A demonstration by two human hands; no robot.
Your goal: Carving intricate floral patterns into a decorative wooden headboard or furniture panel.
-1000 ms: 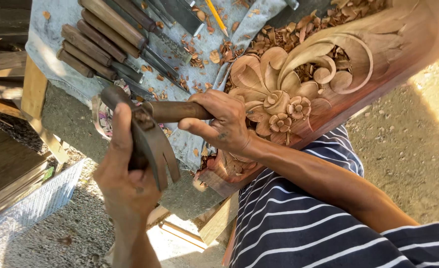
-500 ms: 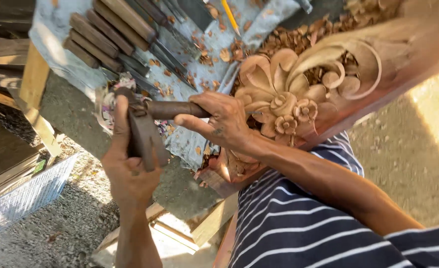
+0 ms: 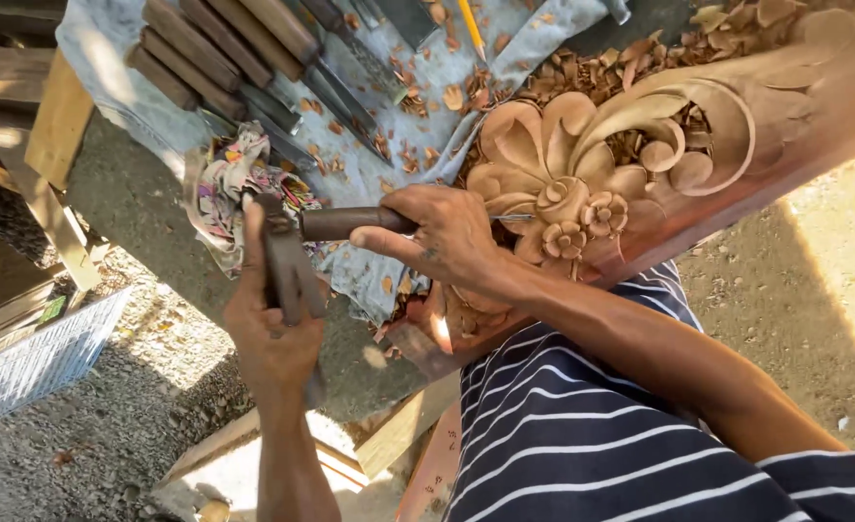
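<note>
**Mallet raised against the chisel, blade on the carved flowers**

At the far left we see a pale woven mat point(image 3: 36, 360) on the gravel and a wooden trestle leg point(image 3: 60, 145) under the bench. Nothing here really serves as a container: the nearest to one is the blue-grey cloth point(image 3: 369, 126) spread over the bench top, which gathers a row of spare chisels point(image 3: 219, 43) laid side by side, handles together, presumably so any one can be picked out at a glance. Wood chips lie scattered on the same cloth, and a crumpled patterned rag point(image 3: 219, 184) sits at its edge.

Our left hand point(image 3: 273, 333) is wrapped firmly around the mallet point(image 3: 287, 271), fingers and thumb pressed closed on its handle, the head held upright just beside the butt of the chisel point(image 3: 350, 222). It looks placed there to drive the tool along its length.

Our right hand point(image 3: 442, 237) pinches the chisel's dark handle between thumb and curled fingers, with the heel of the hand resting against the carved panel point(image 3: 737, 116), which would steady the blade. The chisel lies nearly level, its thin steel pointing right, with the tip at the small flowers point(image 3: 582, 227) below the large leaf scroll; whether the edge is biting into the wood we cannot tell.

More wood shavings point(image 3: 601, 77) are heaped in the hollow behind the scroll. The panel runs slanting across our lap, over the striped shirt point(image 3: 582, 425).
</note>
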